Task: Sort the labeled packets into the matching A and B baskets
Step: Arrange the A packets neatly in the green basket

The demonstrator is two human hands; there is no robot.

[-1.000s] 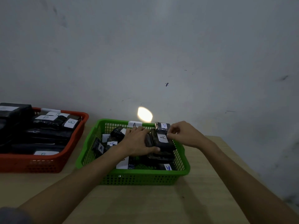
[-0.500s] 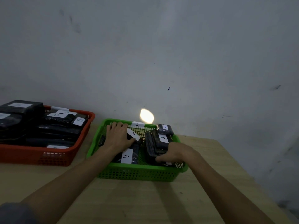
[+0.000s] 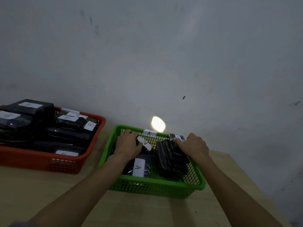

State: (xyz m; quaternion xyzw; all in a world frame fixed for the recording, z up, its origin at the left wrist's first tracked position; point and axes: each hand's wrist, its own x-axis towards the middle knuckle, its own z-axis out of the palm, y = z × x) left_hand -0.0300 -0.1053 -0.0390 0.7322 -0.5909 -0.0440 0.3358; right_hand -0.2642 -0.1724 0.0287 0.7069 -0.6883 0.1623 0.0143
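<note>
The green basket stands on the table and bears a white "A" tag on its back rim. Black packets with white "A" labels lie inside, one flat at the front left. A stack of packets stands on edge at the right. My left hand rests flat on the packets in the basket's left half, its thumb beside a tilted "A" packet. My right hand grips the small packet on top of the stack, fingers curled over it. The orange basket at the left holds "B" packets.
The wooden table runs under both baskets, and its right edge lies just past the green basket. A grey wall stands right behind the baskets, with a bright light spot above the green one.
My right hand has gone from the front of the stack up to the small packet at its back top. My left hand stays on the left-hand packets.
</note>
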